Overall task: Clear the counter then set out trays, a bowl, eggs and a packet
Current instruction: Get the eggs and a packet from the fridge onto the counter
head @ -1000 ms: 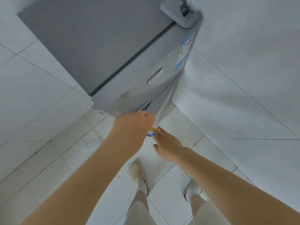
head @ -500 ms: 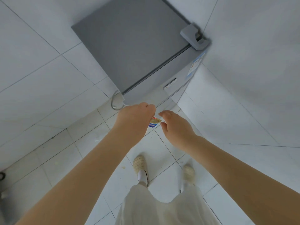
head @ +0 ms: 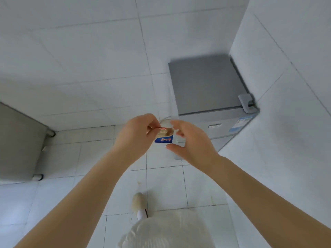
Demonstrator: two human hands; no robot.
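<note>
Left hand (head: 138,136) pinches one packet (head: 164,136); right hand (head: 192,142) hovers beside, fingers spread.

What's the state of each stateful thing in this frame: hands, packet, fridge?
Small packet with blue label and red top edge: held in the air, off any surface.
Left hand: fingers curled, pinching the packet.
Right hand: fingers spread and relaxed beside the packet, holding nothing.
Small grey fridge with flat top: door closed, standing in the corner.
</note>
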